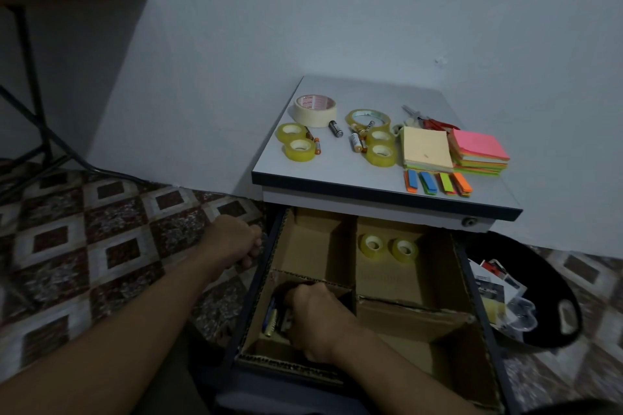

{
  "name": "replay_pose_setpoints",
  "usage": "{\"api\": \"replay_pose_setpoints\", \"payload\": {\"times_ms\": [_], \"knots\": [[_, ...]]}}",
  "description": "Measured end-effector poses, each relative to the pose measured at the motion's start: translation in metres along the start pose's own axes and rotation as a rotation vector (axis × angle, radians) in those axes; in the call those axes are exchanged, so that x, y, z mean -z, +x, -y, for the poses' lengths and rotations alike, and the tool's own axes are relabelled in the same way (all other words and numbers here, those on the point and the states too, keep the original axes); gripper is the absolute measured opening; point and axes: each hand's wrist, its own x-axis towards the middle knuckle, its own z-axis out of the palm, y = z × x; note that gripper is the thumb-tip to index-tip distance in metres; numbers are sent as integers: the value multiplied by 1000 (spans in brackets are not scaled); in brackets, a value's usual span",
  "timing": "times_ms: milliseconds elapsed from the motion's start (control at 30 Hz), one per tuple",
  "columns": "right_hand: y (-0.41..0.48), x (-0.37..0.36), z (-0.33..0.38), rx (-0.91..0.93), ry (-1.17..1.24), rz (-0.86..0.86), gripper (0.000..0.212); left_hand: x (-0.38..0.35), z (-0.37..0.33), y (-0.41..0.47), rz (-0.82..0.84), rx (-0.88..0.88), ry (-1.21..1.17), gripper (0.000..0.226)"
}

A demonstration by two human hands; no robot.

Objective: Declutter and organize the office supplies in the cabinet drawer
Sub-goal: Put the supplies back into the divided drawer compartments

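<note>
The open cabinet drawer (pixel 472 283) holds cardboard dividers (pixel 354 266). My right hand (pixel 320 317) is down in the front left compartment, its fingers curled among batteries (pixel 271 320); whether it grips one is hidden. My left hand (pixel 236 241) grips the drawer's left edge. Two clear tape rolls (pixel 387 248) stand in the back right compartment. On the cabinet top (pixel 337 175) lie a masking tape roll (pixel 314 110), several clear tape rolls (pixel 296 141), loose batteries (pixel 337 129), sticky note pads (pixel 455 150), coloured page flags (pixel 438 183) and scissors (pixel 428 121).
A black bin (pixel 553 283) with papers and wrappers sits on the floor right of the drawer. Patterned floor tiles (pixel 101 246) spread to the left. A dark table with metal legs (pixel 67 44) stands at the far left by the wall.
</note>
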Motion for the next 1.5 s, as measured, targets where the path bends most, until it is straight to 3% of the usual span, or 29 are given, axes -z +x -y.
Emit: {"api": "replay_pose_setpoints", "payload": {"times_ms": [233, 367, 567, 700, 1067, 1300, 1500], "knots": [[2, -2, 0, 64, -70, 11, 22, 0, 3, 3, 2, -11, 3, 28], [3, 0, 3, 92, -155, -10, 43, -1, 2, 3, -7, -15, 10, 27], [12, -7, 3, 142, -251, -88, 25, 0, 4, 2, -9, -19, 26, 28], [9, 0, -1, 135, -194, -52, 31, 1, 4, 2, -11, -32, 25, 29], [-1, 11, 3, 183, -359, -10, 18, 0, 1, 1, -11, -79, 135, 31], [-10, 22, 0, 257, -701, 79, 21, -2, 2, 4, -12, -82, 138, 30], [-14, 21, 0, 246, -701, 78, 24, -2, 7, 10, -23, -63, 90, 29]]}}
